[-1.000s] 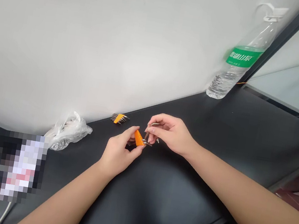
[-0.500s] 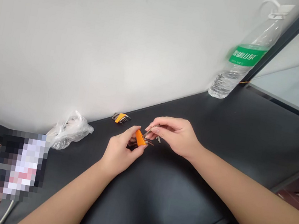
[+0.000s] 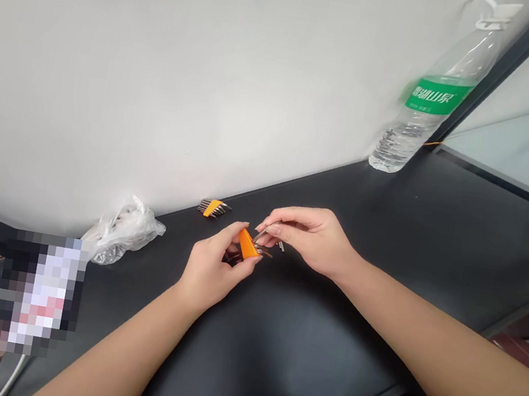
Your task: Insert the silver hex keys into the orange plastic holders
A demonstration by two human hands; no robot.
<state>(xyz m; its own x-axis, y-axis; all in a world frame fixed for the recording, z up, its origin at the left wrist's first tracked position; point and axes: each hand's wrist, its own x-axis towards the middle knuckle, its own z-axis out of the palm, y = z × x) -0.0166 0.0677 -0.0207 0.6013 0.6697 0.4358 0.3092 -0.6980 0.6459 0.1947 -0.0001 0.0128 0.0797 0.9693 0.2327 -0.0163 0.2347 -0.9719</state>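
Observation:
Between the thumb and fingers of my left hand [image 3: 210,266] is an orange hex key holder [image 3: 249,245] with several metal keys sticking out of it. My right hand [image 3: 316,239] pinches a thin metal hex key [image 3: 262,233], its end at the holder's upper edge. Whether that end sits inside a slot I cannot tell. Small metal rod ends [image 3: 281,246] show just below my right fingers, partly hidden. Farther back, by the wall, a second orange holder [image 3: 213,208] lies filled with several dark keys.
A large water bottle [image 3: 425,103] with a green label stands against the wall at the right. On the left of the black table [image 3: 238,356] lies a clear plastic bag [image 3: 129,233], beside a blurred-out patch. Black frame posts [image 3: 499,68] rise at the right.
Almost nothing differs. Both hands keep their grip at the orange holder, and the view has shifted very slightly.

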